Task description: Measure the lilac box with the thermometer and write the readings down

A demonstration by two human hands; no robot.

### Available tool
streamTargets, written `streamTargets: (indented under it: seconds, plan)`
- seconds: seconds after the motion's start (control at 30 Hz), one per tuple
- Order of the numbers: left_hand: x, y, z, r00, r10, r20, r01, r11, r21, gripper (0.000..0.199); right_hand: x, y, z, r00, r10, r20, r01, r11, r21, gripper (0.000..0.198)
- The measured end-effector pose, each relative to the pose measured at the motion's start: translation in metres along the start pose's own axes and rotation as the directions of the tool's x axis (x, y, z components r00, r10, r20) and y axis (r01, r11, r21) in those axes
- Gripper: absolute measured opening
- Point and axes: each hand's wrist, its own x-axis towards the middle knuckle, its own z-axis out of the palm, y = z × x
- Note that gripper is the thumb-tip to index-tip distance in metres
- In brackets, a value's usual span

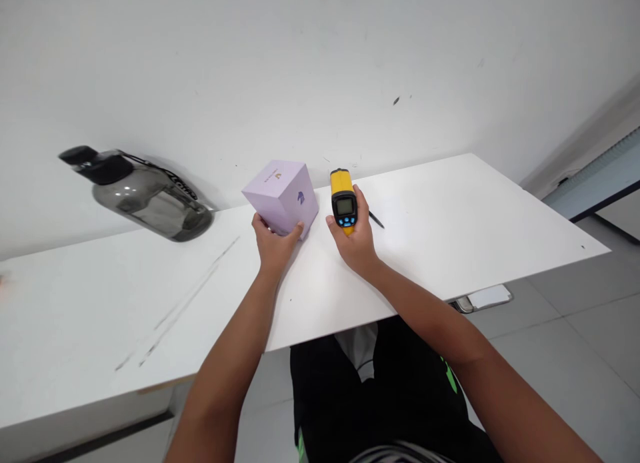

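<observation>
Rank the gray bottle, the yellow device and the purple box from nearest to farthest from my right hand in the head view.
1. Yellow device, held in the right hand.
2. Purple box, to its left, in the left hand.
3. Gray bottle, farthest left.

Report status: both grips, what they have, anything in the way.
Left grip around lower part of lilac box. Right grip holding yellow meter, screen visible. Possibly in the way: dark pen-like item beside right grip, partly hidden.

White table (450,230) with bottle (155,203), lilac box (285,198), dark pen (377,220)
</observation>
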Motion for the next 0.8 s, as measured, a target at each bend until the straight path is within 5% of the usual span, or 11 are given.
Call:
streamTargets:
  seconds: [0.8]
  plan:
    - [0.0018,-0.004,0.002,0.999,-0.012,0.036,0.01,0.999,0.047,0.093,-0.0024,-0.0021,-0.0001,1.0,0.007,0.01,-0.007,1.0,-0.002,0.074]
